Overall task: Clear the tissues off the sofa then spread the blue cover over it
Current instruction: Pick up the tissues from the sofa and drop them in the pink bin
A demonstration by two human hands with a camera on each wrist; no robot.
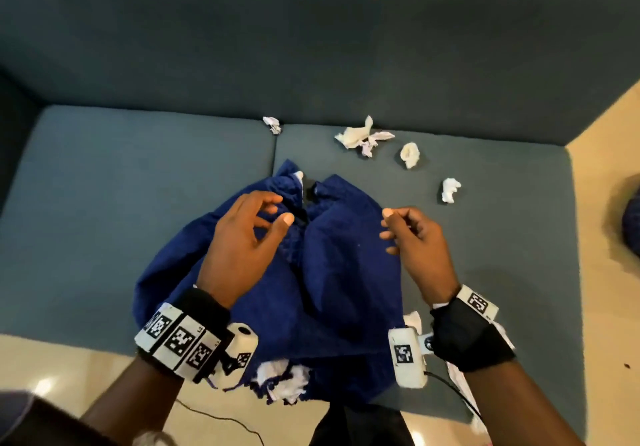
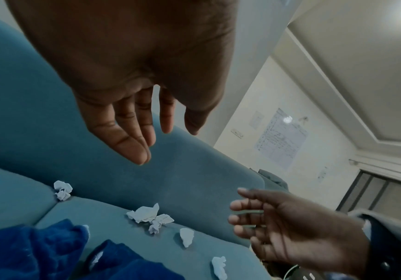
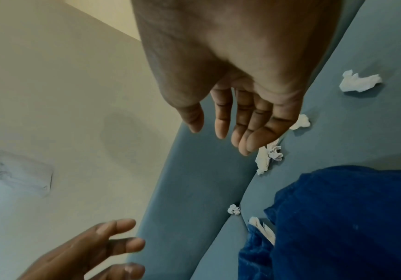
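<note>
A crumpled blue cover lies bunched on the teal sofa seat, its fringed edge hanging over the front. Several crumpled white tissues lie behind it: one at the cushion seam, a larger cluster, a round one and one further right. My left hand hovers over the cover with relaxed fingers, holding nothing. My right hand hovers over the cover's right edge, fingers loosely spread and empty. The wrist views show both palms bare above the sofa.
The sofa backrest rises behind the seat. Cream floor shows to the right and in front, with a dark blue object at the right edge. A thin cable trails on the floor near my feet.
</note>
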